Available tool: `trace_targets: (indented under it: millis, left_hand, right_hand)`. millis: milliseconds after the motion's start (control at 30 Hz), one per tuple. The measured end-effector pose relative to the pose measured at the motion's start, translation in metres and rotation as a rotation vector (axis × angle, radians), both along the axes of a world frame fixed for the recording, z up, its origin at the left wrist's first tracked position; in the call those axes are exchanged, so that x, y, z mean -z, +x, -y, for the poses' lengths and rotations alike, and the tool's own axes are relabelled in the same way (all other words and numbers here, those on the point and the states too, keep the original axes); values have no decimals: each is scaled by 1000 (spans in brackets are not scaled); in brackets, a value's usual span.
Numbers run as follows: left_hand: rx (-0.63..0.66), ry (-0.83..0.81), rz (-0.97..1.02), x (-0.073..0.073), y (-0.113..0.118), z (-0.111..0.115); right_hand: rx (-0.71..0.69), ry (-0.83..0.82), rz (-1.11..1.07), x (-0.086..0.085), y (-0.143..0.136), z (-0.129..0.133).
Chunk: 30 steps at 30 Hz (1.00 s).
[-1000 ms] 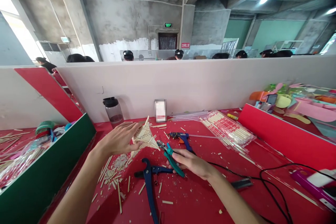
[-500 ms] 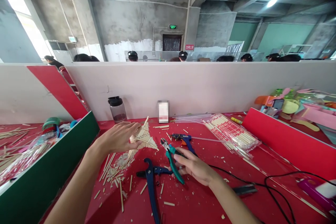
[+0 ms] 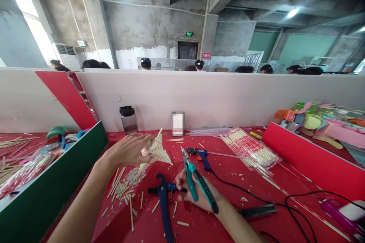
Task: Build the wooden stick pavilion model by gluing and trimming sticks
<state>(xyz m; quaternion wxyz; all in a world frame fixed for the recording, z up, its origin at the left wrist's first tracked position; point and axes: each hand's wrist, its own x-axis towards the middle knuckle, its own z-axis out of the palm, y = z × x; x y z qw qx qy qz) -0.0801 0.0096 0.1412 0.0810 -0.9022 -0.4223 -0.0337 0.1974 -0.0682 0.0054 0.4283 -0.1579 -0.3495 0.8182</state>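
Note:
My left hand (image 3: 128,150) is closed around the left side of a pale model of glued wooden sticks (image 3: 160,153), thumb below and fingers over its top. One stick pokes up beside my fingertips. In my right hand (image 3: 201,197) rest teal-handled cutting pliers (image 3: 203,186), jaws pointing up and away, handles spread, one lying across the palm. My fingers curl under them. Close to the right fingertips lies a blue tube cutter (image 3: 163,201). Just beyond the pliers' tips is a blue hot glue gun (image 3: 202,155) with a clear glue stick in its back.
Cut sticks and chips (image 3: 127,186) litter the red table. Bagged chopsticks (image 3: 253,146) lie right, near a black cable (image 3: 251,190). A bottle (image 3: 128,119) and a blurred white upright object (image 3: 178,123) stand by the back partition (image 3: 216,98). Green (image 3: 71,163) and red (image 3: 310,155) dividers flank the table.
My right hand has turned palm upward and come slightly nearer, swinging the pliers so that their handles now point toward me. My left hand and the stick model stay in place.

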Motion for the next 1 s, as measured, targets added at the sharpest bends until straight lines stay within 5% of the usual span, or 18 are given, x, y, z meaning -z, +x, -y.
trace_targets:
  millis: [233,500,667,833,1000]
  left_hand:
    - [-1,6,-7,3,0,-2]
    - [0,10,-9,12,-3,-8]
    - [12,6,3,18,-3,-10]
    - [16,0,7,21,-3,-11]
    - [9,-1,2,20,-1,-11]
  right_hand:
    - [151,-66,82,0,-9,-4]
    - [276,210,333,-14,6,1]
    - [281,289,263,-10,-10,6]
    - [492,198,310,-9,-3,0]
    - [700,281,410,-10,11,-9]
